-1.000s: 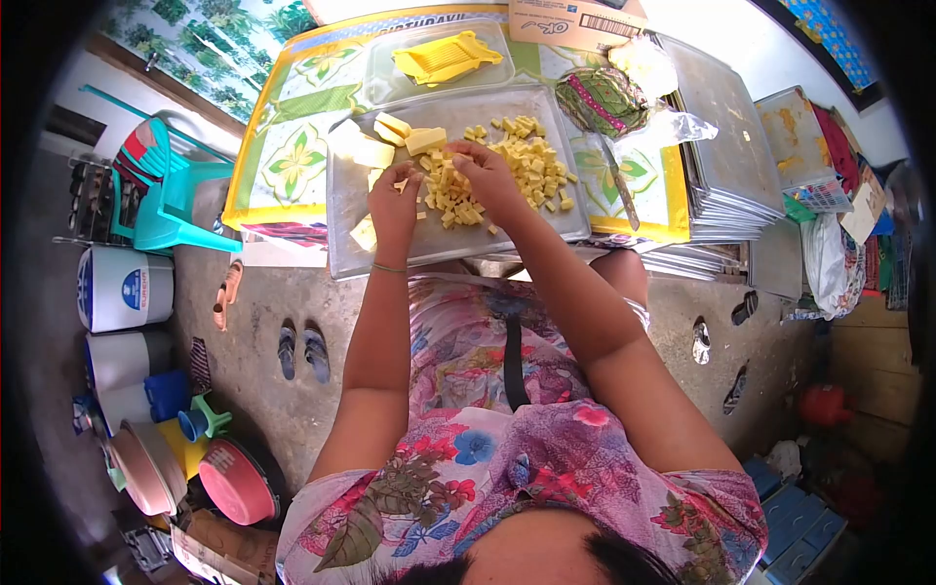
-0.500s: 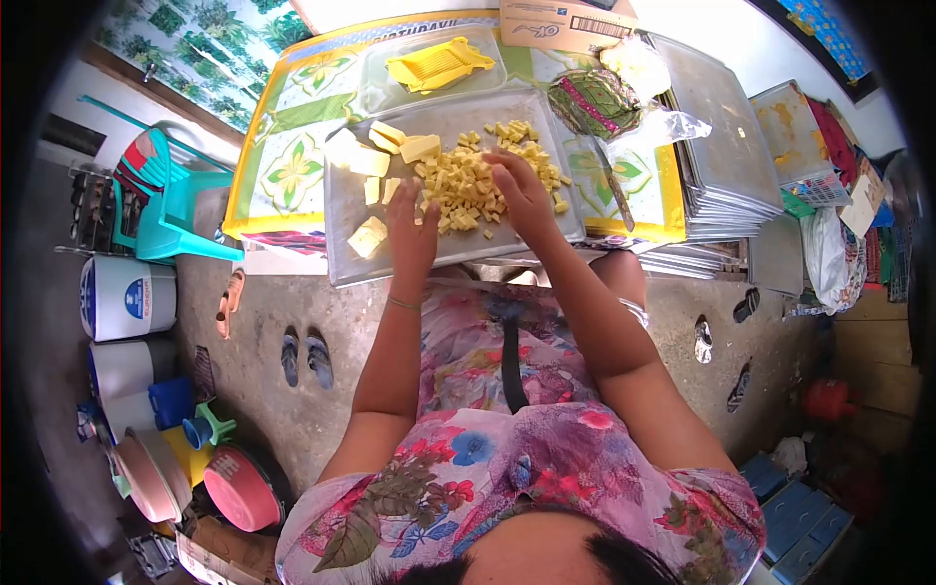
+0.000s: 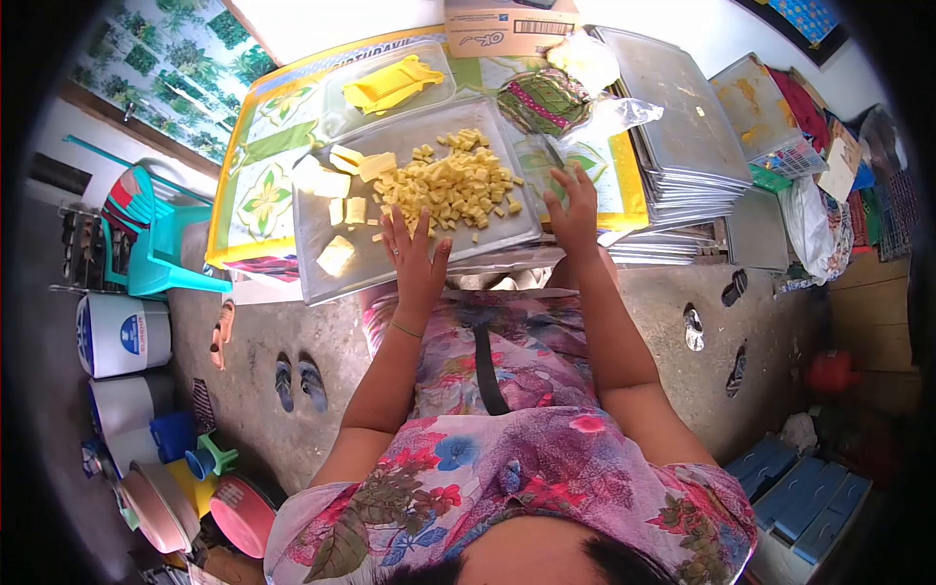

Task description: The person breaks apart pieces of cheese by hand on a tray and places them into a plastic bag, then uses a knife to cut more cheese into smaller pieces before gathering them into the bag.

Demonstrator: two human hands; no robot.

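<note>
small, likely soft yellow cubes [image 3: 450, 182] sit on the flat grey metal tray [image 3: 509, 229] by the wide-spread left hand [image 3: 415, 261]; pinch their sides. the right hand [image 3: 573, 212], also spread, is by the stiff-looking grey metal knife [image 3: 553, 151].

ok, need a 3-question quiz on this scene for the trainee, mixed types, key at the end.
1. True or false: the larger yellow pieces lie left of the small yellow cubes on the tray.
2. Which is nearer the knife: the left hand or the right hand?
3. What is stacked beyond the right edge of the patterned tablecloth?

Key: 1. True. 2. The right hand. 3. Flat metal trays.
</note>
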